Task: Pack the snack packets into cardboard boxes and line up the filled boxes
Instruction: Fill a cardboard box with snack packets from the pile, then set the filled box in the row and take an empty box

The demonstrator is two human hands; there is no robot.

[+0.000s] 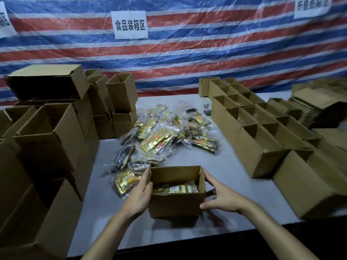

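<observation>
The walls of the near box (174, 205) are hiding most of the packets (176, 188) inside it, the view's edges are cutting off the far-left sign (4, 21) and far-right sign (312, 6), and the flat cardboard stack (309, 102) at right is blurring.

Grey table (234, 184) under cardboard boxes (244, 141) and loose snack packets (157, 139)
</observation>
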